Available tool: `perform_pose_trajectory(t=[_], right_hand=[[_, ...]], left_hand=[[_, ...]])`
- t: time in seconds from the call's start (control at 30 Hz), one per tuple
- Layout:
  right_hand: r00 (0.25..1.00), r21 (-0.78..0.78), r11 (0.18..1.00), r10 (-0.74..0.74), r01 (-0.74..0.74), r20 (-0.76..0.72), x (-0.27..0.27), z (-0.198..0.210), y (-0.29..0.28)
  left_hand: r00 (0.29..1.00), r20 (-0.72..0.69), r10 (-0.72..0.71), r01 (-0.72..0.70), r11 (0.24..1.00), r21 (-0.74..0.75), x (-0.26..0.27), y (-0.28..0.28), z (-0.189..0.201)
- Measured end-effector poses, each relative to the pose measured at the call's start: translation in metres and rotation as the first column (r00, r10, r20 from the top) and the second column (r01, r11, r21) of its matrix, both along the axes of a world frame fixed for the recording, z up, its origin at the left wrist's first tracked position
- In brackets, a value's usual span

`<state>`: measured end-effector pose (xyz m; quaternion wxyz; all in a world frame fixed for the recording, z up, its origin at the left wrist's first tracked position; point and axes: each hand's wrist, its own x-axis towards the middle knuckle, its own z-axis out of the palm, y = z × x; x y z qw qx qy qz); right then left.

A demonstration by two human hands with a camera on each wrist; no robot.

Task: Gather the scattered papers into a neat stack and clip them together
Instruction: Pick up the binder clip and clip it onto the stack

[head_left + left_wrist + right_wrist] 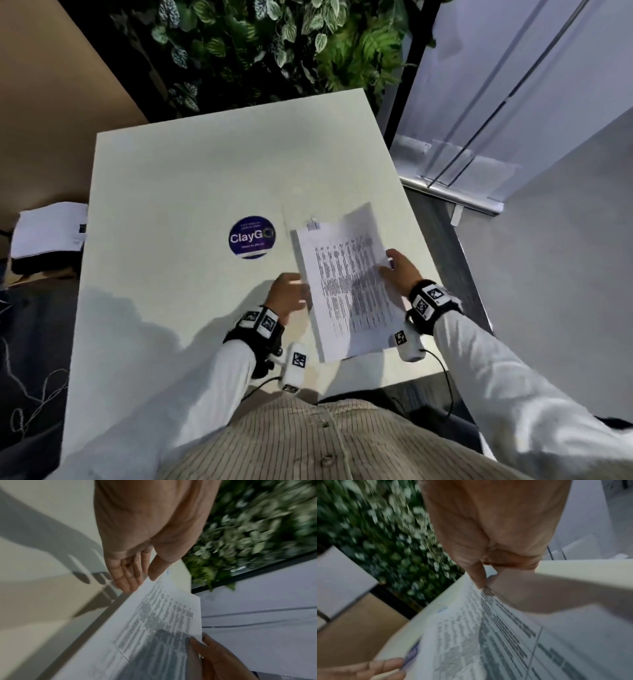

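A stack of printed papers (346, 284) is tilted up off the white table (191, 178), held between my two hands. My right hand (397, 269) pinches its right edge, thumb on the top sheet (488, 642) and fingers hidden underneath. My left hand (291, 294) lies against the stack's left edge with straight fingers (130, 577); its thumb tip touches the paper (154, 635). A small pale clip (313, 224) lies on the table just past the stack's far left corner, and shows as a bluish blur (442, 609) in the right wrist view.
A round purple ClayGo sticker (251, 237) marks the table left of the stack. Another pile of papers (51, 228) rests on a dark object off the table's left side. Leafy plants (274, 44) stand behind, glass panels (496, 120) to the right.
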<state>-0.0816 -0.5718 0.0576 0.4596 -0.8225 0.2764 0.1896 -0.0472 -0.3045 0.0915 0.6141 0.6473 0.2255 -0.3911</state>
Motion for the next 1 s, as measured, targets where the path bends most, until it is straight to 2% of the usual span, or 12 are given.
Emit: perform_pose_trajectory(t=[0.07, 0.13, 0.2, 0.33, 0.5, 0.7, 0.87, 1.0], right_hand=[[0.993, -0.121, 0.992, 0.022, -0.037, -0.119, -0.016, -0.022, -0.003], [0.989, -0.161, 0.987, -0.012, -0.012, -0.149, -0.031, -0.033, -0.004], [0.99, -0.174, 0.985, -0.034, 0.009, -0.138, -0.038, -0.037, -0.005], [0.984, -0.199, 0.97, -0.159, 0.139, -0.085, -0.041, -0.041, -0.009], [0.979, -0.241, 0.953, -0.198, 0.181, -0.046, -0.029, -0.039, -0.013], [0.993, -0.368, 0.927, -0.103, 0.075, -0.057, -0.02, -0.034, -0.01], [0.992, -0.408, 0.913, -0.07, 0.021, -0.106, -0.02, -0.032, -0.001], [0.989, -0.401, 0.916, -0.076, 0.019, -0.127, -0.02, -0.026, 0.003]], left_hand=[[0.996, -0.062, -0.062, 0.071, 0.987, 0.146, -0.015, -0.008, -0.029], [0.97, 0.012, -0.241, 0.218, 0.896, 0.386, -0.025, -0.013, -0.05], [0.931, 0.033, -0.364, 0.298, 0.807, 0.51, -0.031, -0.017, -0.057], [0.92, 0.001, -0.392, 0.338, 0.796, 0.502, -0.028, -0.027, -0.06], [0.903, 0.009, -0.429, 0.364, 0.777, 0.514, -0.012, -0.039, -0.058], [0.888, 0.045, -0.458, 0.36, 0.752, 0.552, 0.002, -0.049, -0.06], [0.843, 0.056, -0.535, 0.429, 0.73, 0.532, 0.006, -0.049, -0.071], [0.878, 0.069, -0.473, 0.363, 0.754, 0.547, 0.006, -0.045, -0.054]])
